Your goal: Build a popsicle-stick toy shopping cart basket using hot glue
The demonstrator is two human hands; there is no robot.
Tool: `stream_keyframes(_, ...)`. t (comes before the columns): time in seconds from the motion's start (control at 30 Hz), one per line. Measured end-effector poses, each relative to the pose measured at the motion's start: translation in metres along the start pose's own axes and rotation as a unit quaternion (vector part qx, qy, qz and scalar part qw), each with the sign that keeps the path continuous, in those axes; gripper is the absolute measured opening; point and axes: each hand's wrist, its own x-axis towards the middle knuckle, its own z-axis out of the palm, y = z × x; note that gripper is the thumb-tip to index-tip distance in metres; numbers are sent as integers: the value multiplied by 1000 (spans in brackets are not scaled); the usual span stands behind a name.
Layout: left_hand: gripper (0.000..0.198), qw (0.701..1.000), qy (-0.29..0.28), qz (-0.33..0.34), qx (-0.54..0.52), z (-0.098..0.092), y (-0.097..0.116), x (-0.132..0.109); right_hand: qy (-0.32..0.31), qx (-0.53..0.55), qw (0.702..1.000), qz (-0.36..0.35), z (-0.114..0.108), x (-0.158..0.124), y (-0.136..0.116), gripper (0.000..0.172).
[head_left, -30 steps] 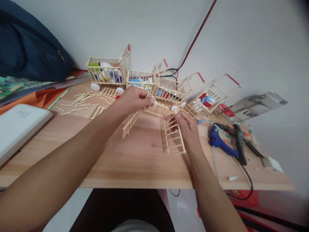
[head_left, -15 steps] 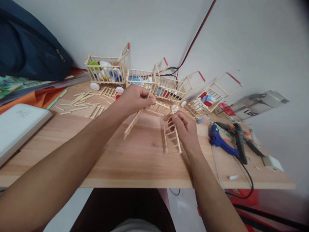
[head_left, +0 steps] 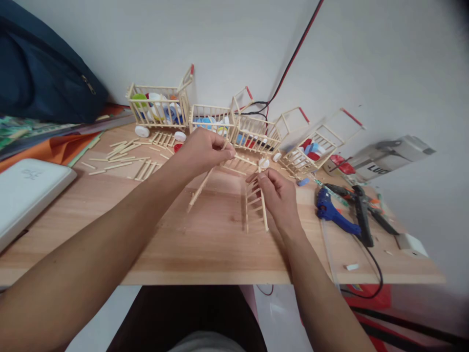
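My left hand is closed in a pinch on the upper end of a narrow lattice panel of thin wooden sticks, seen nearly edge-on. On the other side, my right hand pinches a ladder-like stick panel by its upper right rail. Both panels slant down toward the tabletop. A third stick panel spans the space between my hands; whether it is joined to the other two I cannot tell. White bottle caps lie just behind my right hand.
Several small stick carts holding coloured caps stand along the wall. Loose sticks lie at the left, near a white device and a dark bag. At the right are a blue glue gun, black-handled tools and a carton.
My right hand and its ladder-like panel have shifted slightly left, closer to my left hand. The panel at my left hand has turned more edge-on. The whole view has also moved a little.
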Motion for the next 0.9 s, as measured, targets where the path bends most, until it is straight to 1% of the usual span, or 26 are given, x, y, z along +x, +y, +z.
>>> stream_keyframes(0.37, 17, 1000, -5, -3, -2, 1, -2, 0, -2, -25, 1000, -11, -1, 0, -1, 27)
stream_keyframes(0.57, 18, 1000, -4, -4, 8, 1, -3, 1, -2, -14, 1000, -11, 0, 0, -1, 27)
stream_keyframes(0.9, 18, 1000, 5, -6, 19, 3, -4, 2, -5, -27, 1000, -15, 0, 1, -1, 28)
